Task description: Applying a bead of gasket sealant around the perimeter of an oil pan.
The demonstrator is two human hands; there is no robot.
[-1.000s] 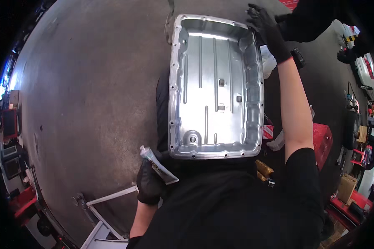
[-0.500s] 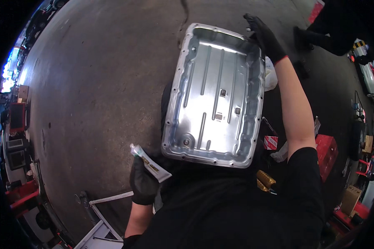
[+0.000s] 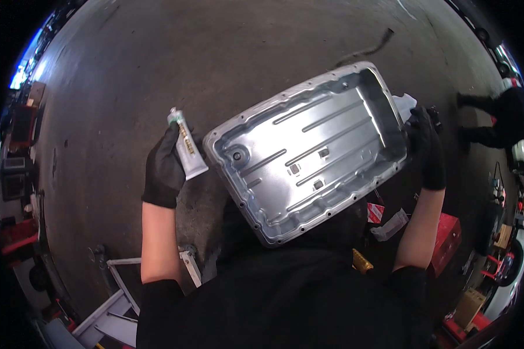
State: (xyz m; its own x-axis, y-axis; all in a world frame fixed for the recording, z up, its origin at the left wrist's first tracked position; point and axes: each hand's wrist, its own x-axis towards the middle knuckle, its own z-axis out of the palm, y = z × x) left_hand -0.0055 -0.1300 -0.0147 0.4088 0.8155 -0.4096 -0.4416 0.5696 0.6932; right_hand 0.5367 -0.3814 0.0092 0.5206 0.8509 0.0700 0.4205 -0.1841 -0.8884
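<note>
Head view: the left hand (image 3: 164, 168) is closed around a white tube (image 3: 188, 150), nozzle up and slightly left, just beside the metal pan (image 3: 268, 187). Mid-view, the pan opens upward, long axis rising rightward, grey floor (image 3: 134, 81) stretching beyond its far edge; the right hand (image 3: 427, 142) meets its right end, closure partly hidden, impossible to tell.
</note>
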